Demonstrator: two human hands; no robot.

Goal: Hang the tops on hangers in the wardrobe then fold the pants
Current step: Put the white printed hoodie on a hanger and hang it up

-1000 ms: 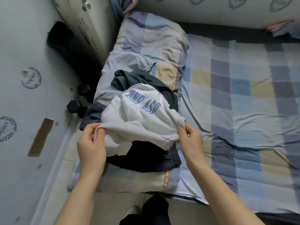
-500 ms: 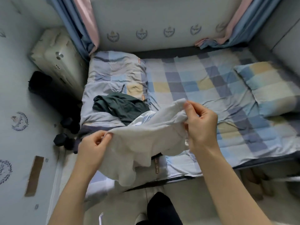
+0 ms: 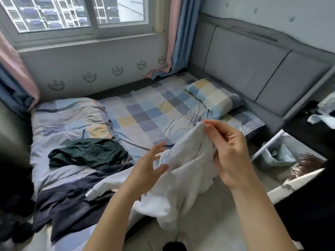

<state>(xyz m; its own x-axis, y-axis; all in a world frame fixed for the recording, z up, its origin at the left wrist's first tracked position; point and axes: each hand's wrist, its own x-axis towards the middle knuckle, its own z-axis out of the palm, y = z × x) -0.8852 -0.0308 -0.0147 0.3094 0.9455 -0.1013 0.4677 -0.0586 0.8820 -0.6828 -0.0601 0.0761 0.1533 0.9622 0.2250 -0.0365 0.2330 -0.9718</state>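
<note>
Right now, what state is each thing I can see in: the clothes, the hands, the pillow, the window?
white top: lifted off the bed, bunched
right hand: pinches the white top
left hand: fingers spread, open
dark green garment: crumpled on bed
navy garment: spread, rumpled
pillow: lying flat
window: closed

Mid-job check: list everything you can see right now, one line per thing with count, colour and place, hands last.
white top: 1, white, held up over the bed's near edge
green garment: 1, dark green, crumpled on the duvet
navy garment: 1, dark navy, spread on the duvet's near end
duvet: 1, blue-grey checked, left side of bed
bed: 1, checked sheet, under the window
pillow: 1, checked, by the headboard
headboard: 1, grey, right
curtains: pink and blue, both sides of the window
left hand: fingers spread, at the top
right hand: pinches the top's upper edge
</note>
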